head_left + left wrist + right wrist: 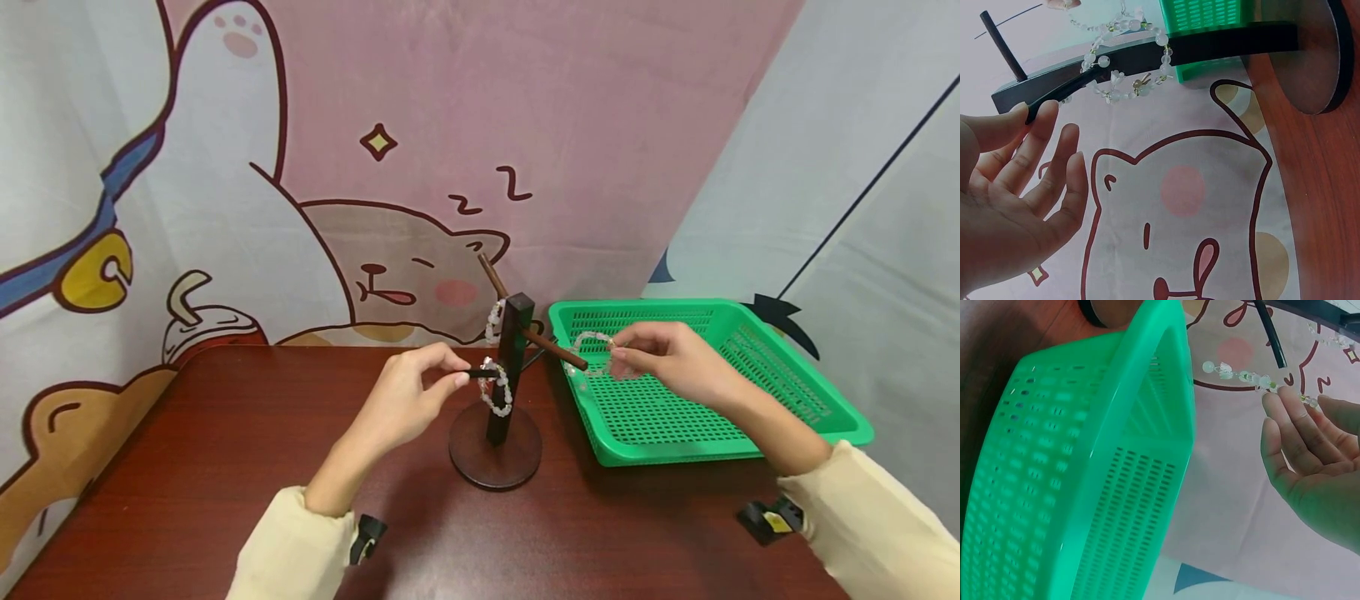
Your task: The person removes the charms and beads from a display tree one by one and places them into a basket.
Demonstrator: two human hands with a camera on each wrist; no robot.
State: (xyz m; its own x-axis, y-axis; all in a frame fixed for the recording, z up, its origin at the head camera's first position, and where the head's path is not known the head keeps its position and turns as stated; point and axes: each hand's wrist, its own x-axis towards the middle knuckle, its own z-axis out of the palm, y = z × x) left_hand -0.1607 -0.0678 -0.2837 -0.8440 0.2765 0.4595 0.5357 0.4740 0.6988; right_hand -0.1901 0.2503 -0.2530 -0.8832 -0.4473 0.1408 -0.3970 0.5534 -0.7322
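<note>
Pinching the stand's (516, 333) left peg (480, 374) with our left hand (408, 392), we hold a bracelet (1264, 382) in our right hand (671, 358), near the stand's right peg (555, 347). Step judged: threading; next calls for aligning bracelet and peg.

We are seeing the stand (517, 354) on the table (225, 433), left of the basket (690, 451), the backdrop (600, 125) hanging on the far side, one bracelet (507, 393) hanging on the left peg (482, 373), a second bracelet (592, 336) near the right peg (555, 348).
</note>
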